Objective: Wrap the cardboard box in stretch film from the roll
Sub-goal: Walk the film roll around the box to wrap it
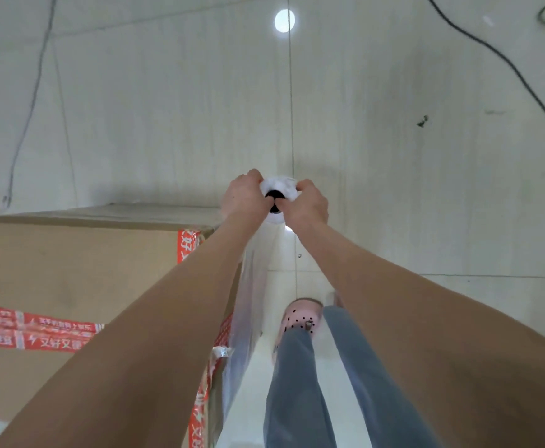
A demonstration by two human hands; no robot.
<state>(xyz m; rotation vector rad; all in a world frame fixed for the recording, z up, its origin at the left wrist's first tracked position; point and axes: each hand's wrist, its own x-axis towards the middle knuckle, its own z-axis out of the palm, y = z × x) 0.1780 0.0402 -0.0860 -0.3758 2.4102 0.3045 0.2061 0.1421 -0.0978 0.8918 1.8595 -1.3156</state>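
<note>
Head-camera view, looking steeply down: a person's two bare arms reach forward, and both hands grip the upper end of a stretch film roll [279, 188] held upright just beside the corner of a large cardboard box [70, 270]. The left hand [244, 196] and right hand [309, 205] have their fingers clenched round the roll's white rim, with the thumbs meeting at its dark core opening. A sheet of clear film [248, 305] runs down from the roll along the box's right-hand edge, lying against the cardboard. Strips of red printed tape [38, 334] cross the box's top and corners. To the right of the box are the person's blue jeans [297, 383] and a pink perforated clog [301, 318] on the pale floor [426, 189]. A black cable [490, 50] trails across the floor at upper right.
</note>
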